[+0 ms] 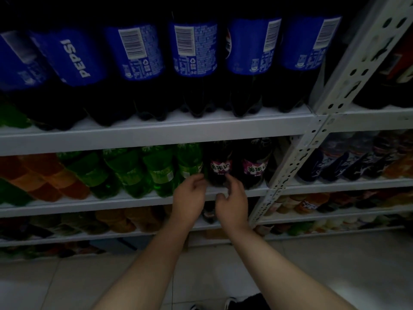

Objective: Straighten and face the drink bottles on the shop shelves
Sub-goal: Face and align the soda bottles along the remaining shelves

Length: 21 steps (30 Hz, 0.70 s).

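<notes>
On the second shelf, a dark grape soda bottle (220, 163) with a purple label stands right of the green soda bottles (156, 173). A second grape bottle (257, 164) stands to its right. My left hand (190, 198) curls its fingers against the lower left side of the first grape bottle. My right hand (232, 202) holds its lower right side, index finger raised along the front and thumb down at the shelf edge. On the shelf above, large Pepsi bottles (192, 63) stand in a row, most showing barcodes and one (73, 59) showing its name.
Orange soda bottles (44, 175) fill the left of the second shelf. A perforated white upright (297, 157) divides off the right bay, which holds dark blue bottles (335, 162). Lower shelves (111, 233) carry smaller drinks. A pale tiled floor (312, 265) lies below.
</notes>
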### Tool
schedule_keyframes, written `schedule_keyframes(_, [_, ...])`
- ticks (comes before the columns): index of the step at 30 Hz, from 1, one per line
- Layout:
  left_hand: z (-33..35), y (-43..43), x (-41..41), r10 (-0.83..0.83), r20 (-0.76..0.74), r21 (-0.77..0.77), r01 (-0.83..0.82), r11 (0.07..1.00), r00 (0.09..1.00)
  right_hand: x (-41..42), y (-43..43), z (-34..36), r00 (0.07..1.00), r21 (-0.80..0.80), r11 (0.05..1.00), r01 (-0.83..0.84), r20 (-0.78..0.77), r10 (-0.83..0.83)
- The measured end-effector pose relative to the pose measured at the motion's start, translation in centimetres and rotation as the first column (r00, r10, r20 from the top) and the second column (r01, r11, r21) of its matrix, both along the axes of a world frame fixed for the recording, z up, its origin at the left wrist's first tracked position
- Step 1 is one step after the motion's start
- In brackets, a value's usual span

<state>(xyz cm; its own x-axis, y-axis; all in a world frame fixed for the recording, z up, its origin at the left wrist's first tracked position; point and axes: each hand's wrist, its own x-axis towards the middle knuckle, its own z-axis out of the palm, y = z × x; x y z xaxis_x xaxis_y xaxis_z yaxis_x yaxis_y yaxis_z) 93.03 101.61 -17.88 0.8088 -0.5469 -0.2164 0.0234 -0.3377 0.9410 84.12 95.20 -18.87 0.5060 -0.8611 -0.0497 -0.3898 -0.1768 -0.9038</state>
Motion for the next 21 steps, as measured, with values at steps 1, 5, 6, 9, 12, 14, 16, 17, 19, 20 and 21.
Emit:
schedule_keyframes(1, [-0.3, 0.9, -0.1, 0.074, 0.061, 0.005, -0.075, 0.997, 0.995, 0.2, 0.4, 0.0, 0.997, 0.005, 0.997, -0.074, 0.02, 0.074])
schedule_keyframes(5, [0.2, 2.1, 0.2, 0.12, -0.019, -0.055, -0.121, 0.991, 0.993, 2.4, 0.0, 0.6, 0.926, 0.142, 0.915, -0.378, 0.065, 0.373])
schedule_keyframes(6, [0.6, 2.0, 0.3, 0.104, -0.069, -0.083, -0.109, 0.991, 0.992, 3.0, -0.1, 0.7, 0.917, 0.17, 0.902, -0.398, 0.083, 0.389])
schedule_keyframes(9, [1.4, 1.5, 0.5, 0.068, -0.141, -0.163, -0.091, 0.982, 0.988, 4.4, 0.1, 0.2, 0.923, 0.22, 0.897, -0.383, 0.113, 0.367])
schedule_keyframes(12, [1.6, 1.0, 0.4, 0.03, -0.121, -0.153, -0.048, 0.987, 0.992, 4.7, 0.7, -0.6, 0.935, 0.226, 0.907, -0.355, 0.094, 0.342])
schedule_keyframes(14, [1.7, 1.0, 0.4, 0.01, -0.103, -0.135, -0.024, 0.991, 0.995, 4.7, 1.3, -1.0, 0.93, 0.23, 0.901, -0.366, 0.092, 0.355])
schedule_keyframes(16, [1.8, 1.4, 0.6, -0.022, -0.111, -0.144, 0.006, 0.99, 0.994, 4.5, 1.4, -0.8, 0.932, 0.221, 0.905, -0.363, 0.075, 0.356])
schedule_keyframes(17, [1.8, 1.8, 0.8, -0.038, -0.105, -0.133, 0.024, 0.991, 0.994, 4.3, 1.1, -0.5, 0.94, 0.186, 0.922, -0.34, 0.064, 0.334])
schedule_keyframes(19, [2.1, 2.8, 1.2, -0.074, -0.081, -0.067, 0.069, 0.995, 0.994, 3.9, 0.1, 0.7, 0.964, 0.046, 0.965, -0.258, 0.076, 0.255])
schedule_keyframes(20, [2.2, 3.5, 1.4, -0.078, -0.054, -0.017, 0.077, 0.997, 0.996, 3.7, -0.4, 1.6, 0.97, -0.01, 0.976, -0.215, 0.11, 0.215])
schedule_keyframes(21, [2.4, 4.4, 1.7, -0.058, 0.025, 0.057, 0.056, 0.997, 0.998, 3.7, -0.6, 2.7, 0.968, -0.041, 0.981, -0.188, 0.16, 0.192])
